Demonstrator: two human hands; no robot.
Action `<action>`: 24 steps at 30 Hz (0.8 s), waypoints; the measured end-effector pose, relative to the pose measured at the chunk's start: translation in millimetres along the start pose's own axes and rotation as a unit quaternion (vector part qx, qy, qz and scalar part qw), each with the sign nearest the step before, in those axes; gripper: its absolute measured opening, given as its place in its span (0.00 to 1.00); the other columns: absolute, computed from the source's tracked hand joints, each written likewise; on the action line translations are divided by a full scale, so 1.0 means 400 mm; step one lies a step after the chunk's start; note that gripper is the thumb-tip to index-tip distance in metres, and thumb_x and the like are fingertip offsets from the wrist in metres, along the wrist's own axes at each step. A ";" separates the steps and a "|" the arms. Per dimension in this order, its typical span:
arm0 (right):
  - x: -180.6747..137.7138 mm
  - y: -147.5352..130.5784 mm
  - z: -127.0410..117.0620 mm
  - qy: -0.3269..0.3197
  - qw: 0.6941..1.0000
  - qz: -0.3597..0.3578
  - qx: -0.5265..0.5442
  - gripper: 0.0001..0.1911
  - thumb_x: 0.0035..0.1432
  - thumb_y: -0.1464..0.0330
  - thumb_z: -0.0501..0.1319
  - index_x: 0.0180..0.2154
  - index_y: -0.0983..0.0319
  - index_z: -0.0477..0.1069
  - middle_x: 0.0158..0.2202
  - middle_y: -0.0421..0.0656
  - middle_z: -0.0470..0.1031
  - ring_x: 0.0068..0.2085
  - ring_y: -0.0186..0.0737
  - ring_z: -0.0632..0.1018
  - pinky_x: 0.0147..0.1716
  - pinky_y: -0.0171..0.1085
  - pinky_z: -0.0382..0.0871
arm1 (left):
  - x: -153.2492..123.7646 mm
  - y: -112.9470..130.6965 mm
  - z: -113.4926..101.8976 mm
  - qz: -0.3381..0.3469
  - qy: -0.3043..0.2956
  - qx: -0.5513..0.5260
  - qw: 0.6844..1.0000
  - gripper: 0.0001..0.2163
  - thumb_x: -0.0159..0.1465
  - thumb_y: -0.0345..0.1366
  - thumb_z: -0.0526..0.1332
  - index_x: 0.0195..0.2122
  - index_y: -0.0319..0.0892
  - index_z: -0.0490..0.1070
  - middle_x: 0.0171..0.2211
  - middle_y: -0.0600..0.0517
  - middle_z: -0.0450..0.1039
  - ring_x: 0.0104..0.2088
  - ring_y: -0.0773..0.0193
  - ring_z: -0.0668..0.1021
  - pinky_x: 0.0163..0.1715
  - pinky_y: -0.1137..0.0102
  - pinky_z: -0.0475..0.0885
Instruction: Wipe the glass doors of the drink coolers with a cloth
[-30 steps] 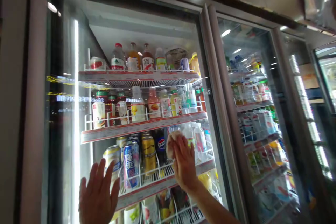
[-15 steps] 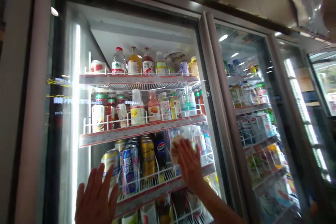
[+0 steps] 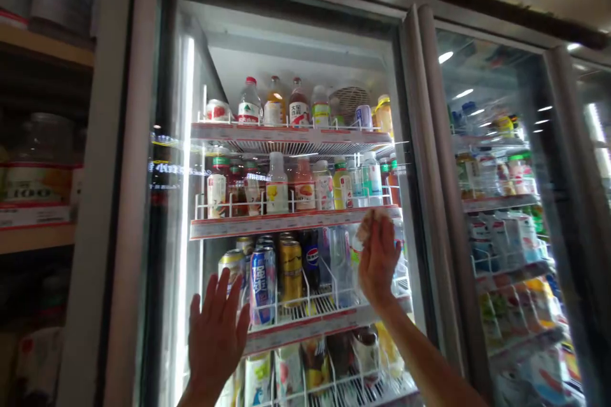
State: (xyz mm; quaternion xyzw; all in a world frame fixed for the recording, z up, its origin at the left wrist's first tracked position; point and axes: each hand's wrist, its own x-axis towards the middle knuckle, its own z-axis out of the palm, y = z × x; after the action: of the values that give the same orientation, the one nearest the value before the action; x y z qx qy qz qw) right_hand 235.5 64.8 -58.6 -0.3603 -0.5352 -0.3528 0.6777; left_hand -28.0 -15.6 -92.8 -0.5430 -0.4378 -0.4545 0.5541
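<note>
hands (image 3: 296, 302) flat on glass door (image 3: 286, 44)

The cloth (image 3: 368, 227) under the right hand (image 3: 379, 261) shows only as a blurred pale edge above the fingers. The left hand (image 3: 216, 337) is cut off at the wrist by the bottom edge. Labels on the cans (image 3: 261, 280) between both hands are too small to read.

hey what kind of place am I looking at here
Most likely a small shop or convenience store: a row of glass-door drink coolers, wire shelves with price strips full of bottles and cans, and stockroom-style shelving on the left.
</note>
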 end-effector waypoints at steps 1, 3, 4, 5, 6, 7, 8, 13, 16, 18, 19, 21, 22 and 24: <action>-0.003 -0.013 0.002 -0.025 0.999 -0.033 0.017 0.32 0.63 0.73 0.44 0.65 0.58 0.37 0.65 0.48 0.51 0.65 0.47 0.51 0.60 0.54 0.46 | -0.002 -0.001 0.002 0.001 -0.001 0.001 1.000 0.30 0.62 0.32 0.54 0.64 0.47 0.44 0.65 0.49 0.45 0.65 0.58 0.51 0.62 0.57 0.46; -0.016 -0.059 0.005 -0.087 0.981 -0.156 0.074 0.32 0.61 0.74 0.46 0.65 0.58 0.39 0.62 0.45 0.58 0.65 0.45 0.52 0.61 0.52 0.42 | -0.001 -0.004 0.003 0.000 -0.006 -0.002 1.000 0.30 0.61 0.31 0.54 0.64 0.46 0.44 0.65 0.49 0.45 0.65 0.58 0.50 0.63 0.57 0.46; -0.019 -0.085 0.007 -0.104 0.969 -0.201 0.095 0.32 0.61 0.75 0.47 0.65 0.58 0.41 0.60 0.44 0.61 0.65 0.43 0.53 0.62 0.51 0.41 | 0.001 -0.005 0.002 0.000 -0.009 -0.005 1.000 0.30 0.62 0.31 0.54 0.64 0.46 0.44 0.65 0.48 0.46 0.65 0.58 0.50 0.63 0.58 0.45; -0.018 -0.111 0.009 -0.105 0.965 -0.215 0.105 0.32 0.60 0.75 0.47 0.64 0.58 0.43 0.59 0.44 0.63 0.65 0.43 0.54 0.63 0.50 0.40 | 0.004 -0.006 0.000 0.003 -0.013 -0.009 1.000 0.30 0.62 0.31 0.54 0.64 0.46 0.44 0.65 0.48 0.46 0.65 0.58 0.49 0.63 0.58 0.45; -0.012 -0.134 0.013 -0.094 0.969 -0.202 0.104 0.31 0.60 0.75 0.48 0.64 0.59 0.45 0.59 0.45 0.63 0.64 0.43 0.54 0.63 0.50 0.39 | 0.007 -0.006 -0.006 0.007 -0.018 -0.015 1.000 0.30 0.62 0.31 0.53 0.64 0.46 0.45 0.65 0.48 0.46 0.65 0.58 0.49 0.63 0.58 0.44; -0.004 -0.156 0.018 -0.081 0.977 -0.170 0.097 0.30 0.60 0.75 0.48 0.63 0.61 0.48 0.60 0.46 0.63 0.65 0.43 0.54 0.62 0.51 0.39 | 0.010 -0.006 -0.014 0.009 -0.024 -0.025 0.999 0.29 0.62 0.31 0.53 0.64 0.46 0.45 0.65 0.48 0.46 0.65 0.58 0.49 0.63 0.58 0.44; 0.001 -0.176 0.023 -0.072 0.983 -0.140 0.090 0.28 0.60 0.74 0.48 0.62 0.63 0.51 0.60 0.48 0.62 0.65 0.45 0.53 0.62 0.51 0.40 | 0.010 -0.005 -0.025 0.004 -0.030 -0.038 0.999 0.28 0.62 0.31 0.53 0.63 0.46 0.46 0.65 0.48 0.47 0.65 0.59 0.50 0.63 0.59 0.45; -0.109 -0.276 0.021 -0.121 0.948 -0.252 0.151 0.22 0.60 0.74 0.51 0.56 0.63 0.63 0.59 0.46 0.63 0.66 0.44 0.50 0.63 0.49 0.40 | -0.050 -0.004 -0.112 -0.132 -0.067 -0.117 0.982 0.22 0.65 0.34 0.49 0.61 0.48 0.51 0.62 0.49 0.55 0.60 0.62 0.63 0.54 0.63 0.66; -0.204 -0.316 -0.007 -0.167 0.896 -0.368 0.185 0.19 0.61 0.69 0.53 0.54 0.58 0.65 0.60 0.38 0.62 0.65 0.39 0.52 0.65 0.45 0.37 | -0.124 -0.024 -0.152 -0.142 -0.102 -0.107 0.979 0.19 0.64 0.37 0.50 0.57 0.49 0.57 0.61 0.49 0.57 0.58 0.60 0.66 0.50 0.63 0.69; -0.196 -0.335 -0.004 -0.169 0.861 -0.435 0.203 0.18 0.62 0.68 0.53 0.54 0.55 0.64 0.60 0.34 0.62 0.64 0.37 0.52 0.65 0.45 0.34 | -0.161 -0.053 -0.167 -0.130 -0.118 -0.095 0.980 0.19 0.64 0.37 0.51 0.56 0.50 0.59 0.61 0.50 0.57 0.58 0.59 0.66 0.51 0.62 0.69; -0.166 -0.345 0.008 -0.159 0.858 -0.444 0.204 0.18 0.63 0.68 0.52 0.54 0.55 0.64 0.60 0.34 0.62 0.64 0.36 0.52 0.65 0.46 0.32 | -0.172 -0.072 -0.171 -0.134 -0.118 -0.092 0.980 0.19 0.63 0.37 0.51 0.56 0.50 0.59 0.61 0.50 0.57 0.58 0.59 0.65 0.51 0.61 0.69; -0.076 -0.374 0.047 -0.132 0.891 -0.393 0.186 0.18 0.63 0.70 0.50 0.54 0.56 0.64 0.59 0.37 0.64 0.65 0.38 0.51 0.65 0.48 0.27 | -0.176 -0.111 -0.175 -0.168 -0.103 -0.094 0.976 0.20 0.64 0.37 0.50 0.57 0.50 0.57 0.61 0.49 0.57 0.58 0.59 0.65 0.53 0.60 0.67; -0.029 -0.392 0.068 -0.123 0.913 -0.349 0.171 0.19 0.62 0.71 0.50 0.54 0.58 0.64 0.59 0.39 0.64 0.65 0.39 0.50 0.64 0.49 0.25 | -0.172 -0.130 -0.176 -0.188 -0.092 -0.099 0.973 0.20 0.64 0.37 0.50 0.58 0.49 0.56 0.61 0.49 0.57 0.59 0.59 0.64 0.54 0.59 0.66; 0.035 -0.432 0.094 -0.135 0.939 -0.282 0.144 0.23 0.61 0.72 0.50 0.57 0.60 0.60 0.60 0.44 0.61 0.66 0.42 0.48 0.64 0.51 0.26 | -0.157 -0.161 -0.177 -0.215 -0.074 -0.112 0.967 0.21 0.64 0.38 0.49 0.59 0.49 0.54 0.61 0.49 0.56 0.60 0.58 0.63 0.55 0.59 0.65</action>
State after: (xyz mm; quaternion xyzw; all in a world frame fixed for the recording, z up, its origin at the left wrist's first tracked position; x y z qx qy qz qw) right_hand 70.9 11.2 -19.6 -0.1368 -0.7466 -0.3965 0.5164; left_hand -104.5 -84.6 -142.8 -0.5266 -0.5304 -0.5678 0.3449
